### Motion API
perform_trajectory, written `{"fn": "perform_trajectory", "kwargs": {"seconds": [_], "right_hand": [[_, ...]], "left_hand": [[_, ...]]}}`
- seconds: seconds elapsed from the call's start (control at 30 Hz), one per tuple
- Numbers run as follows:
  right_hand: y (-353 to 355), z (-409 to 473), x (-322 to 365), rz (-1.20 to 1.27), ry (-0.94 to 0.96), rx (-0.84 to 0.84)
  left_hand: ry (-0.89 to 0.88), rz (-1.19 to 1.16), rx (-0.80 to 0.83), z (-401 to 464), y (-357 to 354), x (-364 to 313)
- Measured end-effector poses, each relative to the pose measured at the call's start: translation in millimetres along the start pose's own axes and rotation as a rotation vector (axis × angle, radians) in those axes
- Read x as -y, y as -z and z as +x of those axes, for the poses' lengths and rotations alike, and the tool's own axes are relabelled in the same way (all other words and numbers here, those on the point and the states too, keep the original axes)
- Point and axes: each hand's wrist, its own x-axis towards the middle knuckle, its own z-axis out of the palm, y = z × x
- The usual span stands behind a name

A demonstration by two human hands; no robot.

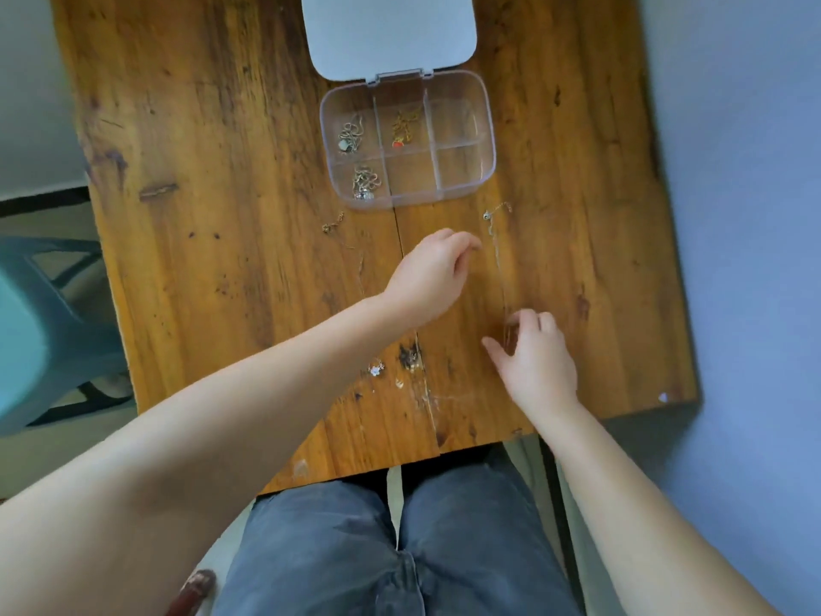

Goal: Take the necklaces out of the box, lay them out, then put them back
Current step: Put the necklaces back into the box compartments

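A clear compartment box (484, 126) stands open at the far middle of the wooden table (222, 215), its grey lid (388, 31) folded back. Three compartments hold bunched necklaces: a silver one (351, 135), a gold one with a red pendant (405, 128), and another silver one (366, 184). Two thin chains lie stretched out below the box: a left one (360, 277) with a flower pendant (376, 370), and a right one (500, 260). My left hand (428, 273) hovers between them, fingers curled. My right hand (537, 357) pinches the right chain's near end.
A teal plastic chair (40, 322) stands left of the table. My legs in grey trousers (400, 549) sit under the near edge. The table's right edge runs close to a pale wall or floor. Dark scuffs mark the wood near the front.
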Motion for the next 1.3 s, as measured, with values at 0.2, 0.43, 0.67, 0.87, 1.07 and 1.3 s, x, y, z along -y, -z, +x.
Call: {"fn": "perform_trajectory", "kwargs": {"seconds": [0.2, 0.43, 0.67, 0.87, 1.07, 1.3], "right_hand": [[-16, -10, -4, 0.018, 0.058, -0.139], [-4, -4, -19, 0.195, 0.100, -0.158], [18, 20, 2, 0.746, 0.111, 0.101], [48, 46, 24, 0.989, 0.100, 0.011], [83, 88, 75, 1.357, 0.056, 0.132], [77, 129, 142, 0.650, 0.154, 0.111]], "left_hand": [[-0.285, 0.677, 0.082, 45, -33, -7], [-0.537, 1.035, 0.214, 62, -22, -5], [-0.067, -0.223, -0.009, 30, -9, -32], [0.350, -1.423, -0.167, 30, 32, -43], [0.534, -1.773, -0.438, 44, 69, -22], [0.785, -1.427, -0.403, 67, 81, -5]]}}
